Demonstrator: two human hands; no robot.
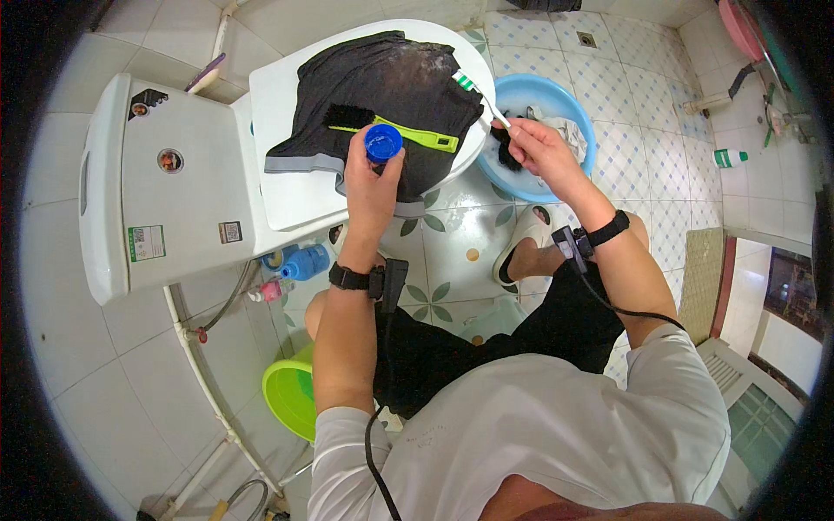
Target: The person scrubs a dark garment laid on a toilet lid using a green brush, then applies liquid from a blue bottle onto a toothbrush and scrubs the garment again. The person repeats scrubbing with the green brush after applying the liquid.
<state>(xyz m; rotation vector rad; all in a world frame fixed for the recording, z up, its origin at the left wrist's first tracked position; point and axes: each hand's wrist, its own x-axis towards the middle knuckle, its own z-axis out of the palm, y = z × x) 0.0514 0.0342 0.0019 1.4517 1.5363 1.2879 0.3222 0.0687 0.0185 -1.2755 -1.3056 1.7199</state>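
Note:
My left hand (371, 189) holds a small blue bottle cap (383, 143) upright, its hollow side facing me and some liquid seeming to lie inside. In my right hand (544, 153) is a toothbrush (485, 98) with a white handle and green-and-white bristles. Its head reaches over the edge of a dark garment with a grey waistband (417, 84), which lies spread on the closed white toilet lid (280, 195). A whitish, brownish patch marks the cloth near its far edge. Across the garment rests a lime-green scrubbing brush with black bristles (417, 135), just beyond the cap.
A light blue basin (589, 143) with sudsy water and clothes stands on the tiled floor beside the toilet. Beneath the cistern (189, 195) are a blue bottle (306, 262) and a pink pump bottle (273, 288). A lime-green basin (280, 397) sits by my left arm.

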